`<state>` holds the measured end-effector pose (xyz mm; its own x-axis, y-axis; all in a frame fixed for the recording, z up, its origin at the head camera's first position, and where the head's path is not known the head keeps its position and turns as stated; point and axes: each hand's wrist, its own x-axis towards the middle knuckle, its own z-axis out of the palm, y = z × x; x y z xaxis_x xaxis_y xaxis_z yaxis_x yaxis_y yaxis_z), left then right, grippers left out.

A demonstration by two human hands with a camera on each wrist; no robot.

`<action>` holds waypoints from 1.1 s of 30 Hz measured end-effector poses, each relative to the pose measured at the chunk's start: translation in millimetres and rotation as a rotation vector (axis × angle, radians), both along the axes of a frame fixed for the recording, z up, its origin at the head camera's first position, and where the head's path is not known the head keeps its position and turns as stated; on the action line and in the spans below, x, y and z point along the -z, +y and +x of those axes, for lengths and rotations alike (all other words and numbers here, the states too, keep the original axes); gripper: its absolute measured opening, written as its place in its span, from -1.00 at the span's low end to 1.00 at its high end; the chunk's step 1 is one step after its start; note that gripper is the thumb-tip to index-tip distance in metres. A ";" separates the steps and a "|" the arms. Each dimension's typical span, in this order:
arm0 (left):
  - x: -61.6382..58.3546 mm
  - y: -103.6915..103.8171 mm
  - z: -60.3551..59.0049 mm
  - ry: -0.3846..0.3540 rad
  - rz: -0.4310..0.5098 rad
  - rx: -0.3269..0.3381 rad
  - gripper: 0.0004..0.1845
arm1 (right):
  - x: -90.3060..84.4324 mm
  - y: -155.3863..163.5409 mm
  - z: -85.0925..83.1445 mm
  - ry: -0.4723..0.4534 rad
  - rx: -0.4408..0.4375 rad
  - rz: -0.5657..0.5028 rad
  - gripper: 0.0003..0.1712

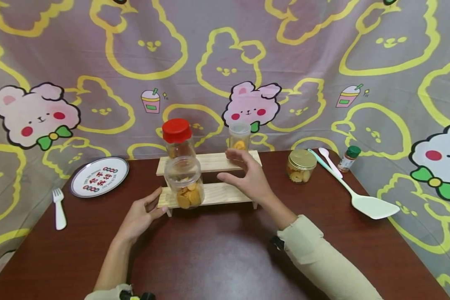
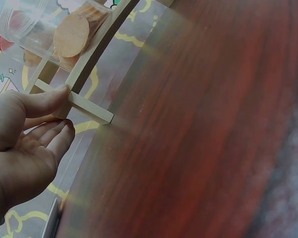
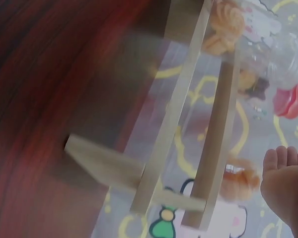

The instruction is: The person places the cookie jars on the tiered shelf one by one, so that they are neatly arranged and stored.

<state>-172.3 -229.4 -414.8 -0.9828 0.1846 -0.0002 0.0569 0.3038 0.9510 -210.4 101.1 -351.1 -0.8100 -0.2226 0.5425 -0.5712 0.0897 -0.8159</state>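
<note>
At frame centre, the left hand (image 1: 140, 215) touched the wooden rack (image 1: 225, 193) with loose fingers; the right hand (image 1: 247, 177) hovered, fingers spread, holding nothing.

Head view looks down across table; both wrist views close, tilted, sharing wooden rack (image 1: 210, 193).
</note>
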 end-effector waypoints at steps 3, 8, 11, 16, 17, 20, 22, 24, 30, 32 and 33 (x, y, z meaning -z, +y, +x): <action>0.3 0.0 0.0 -0.001 0.010 0.002 -0.25 | -0.8 9.5 -1.4 0.004 0.016 -0.025 -0.28; 0.7 0.0 0.3 -0.002 0.017 0.006 -0.26 | -1.5 27.3 -3.9 -0.007 0.068 -0.020 -0.30; 0.9 -0.2 0.5 -0.002 0.012 0.006 -0.26 | -1.8 38.7 -5.1 -0.015 0.077 -0.026 -0.30; 1.0 -0.2 0.5 0.000 0.031 0.011 -0.26 | -0.6 61.0 -9.9 -0.037 0.105 -0.033 -0.30; 1.1 -0.2 0.5 -0.001 0.037 0.013 -0.26 | -0.1 65.9 -10.9 -0.047 0.121 -0.025 -0.30; 1.2 -0.1 0.3 -0.005 0.049 0.018 -0.25 | 0.9 81.0 -14.3 -0.080 0.167 -0.001 -0.30; 1.1 -0.2 0.0 -0.007 0.054 0.019 -0.25 | 1.1 90.6 -17.2 -0.098 0.198 0.007 -0.30; 1.1 -0.3 -0.3 -0.004 0.058 0.018 -0.25 | 1.8 100.1 -20.8 -0.114 0.225 -0.003 -0.30; 2.2 -0.8 -0.6 0.011 0.066 0.026 -0.26 | 7.6 124.6 -29.7 -0.156 0.320 0.010 -0.29; 2.8 -1.0 -0.7 0.014 0.068 0.029 -0.27 | 10.3 131.0 -31.1 -0.161 0.339 0.031 -0.28; 2.8 -0.9 -0.7 0.016 0.069 0.029 -0.27 | 11.1 134.0 -31.7 -0.160 0.345 0.042 -0.28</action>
